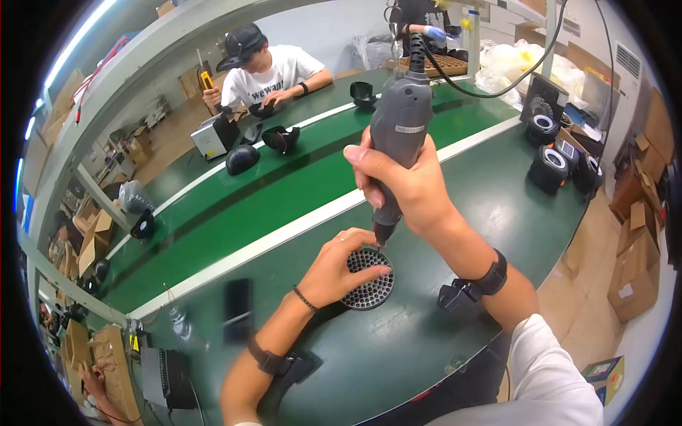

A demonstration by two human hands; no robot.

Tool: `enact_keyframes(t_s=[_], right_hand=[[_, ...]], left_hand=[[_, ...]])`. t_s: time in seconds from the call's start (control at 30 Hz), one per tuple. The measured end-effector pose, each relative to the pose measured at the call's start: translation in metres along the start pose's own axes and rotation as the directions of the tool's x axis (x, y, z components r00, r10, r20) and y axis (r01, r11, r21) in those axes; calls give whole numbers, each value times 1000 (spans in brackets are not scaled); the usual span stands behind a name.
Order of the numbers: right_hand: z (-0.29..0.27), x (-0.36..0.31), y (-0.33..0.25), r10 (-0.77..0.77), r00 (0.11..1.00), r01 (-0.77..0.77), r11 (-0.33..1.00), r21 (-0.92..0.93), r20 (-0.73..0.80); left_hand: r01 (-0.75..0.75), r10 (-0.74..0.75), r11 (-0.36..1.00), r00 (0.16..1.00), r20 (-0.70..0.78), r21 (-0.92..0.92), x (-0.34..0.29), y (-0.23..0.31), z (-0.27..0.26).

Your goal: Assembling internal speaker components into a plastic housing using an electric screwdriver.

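My right hand point(419, 181) is wrapped round a dark grey electric screwdriver point(403, 106), which hangs upright from a coiled cord with its tip pointing down. The tip meets the far rim of a round black grille point(369, 290) full of small holes. My left hand point(330, 268) grips this grille on the green table, thumb across its face and fingers at its far edge. The screw or hole under the tip is too small to make out.
A green conveyor belt point(312, 177) with white edges crosses beyond my hands, carrying black rounded housings point(243, 160). A dark phone point(238, 309) lies left of me. Black round units point(548, 169) stand at the right. Across the belt, a person point(266, 74) handles a black part.
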State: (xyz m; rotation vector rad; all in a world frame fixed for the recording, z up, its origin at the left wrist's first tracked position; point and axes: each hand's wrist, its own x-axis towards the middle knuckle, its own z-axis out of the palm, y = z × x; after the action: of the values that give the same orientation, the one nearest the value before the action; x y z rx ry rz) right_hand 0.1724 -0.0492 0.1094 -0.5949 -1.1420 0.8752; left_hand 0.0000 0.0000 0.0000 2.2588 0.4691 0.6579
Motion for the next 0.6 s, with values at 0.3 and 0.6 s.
enact_keyframes(t_s=[0.3,0.6], right_hand=[[2,0,0,4,1000,-3,1000,-19,16],[3,-1,3,-15,1000,15,1000,-15,19]], left_hand=[[-60,60,998,997,-50,6,1,2,-1],[-62,63,998,997,-51,17,0,6,-5]])
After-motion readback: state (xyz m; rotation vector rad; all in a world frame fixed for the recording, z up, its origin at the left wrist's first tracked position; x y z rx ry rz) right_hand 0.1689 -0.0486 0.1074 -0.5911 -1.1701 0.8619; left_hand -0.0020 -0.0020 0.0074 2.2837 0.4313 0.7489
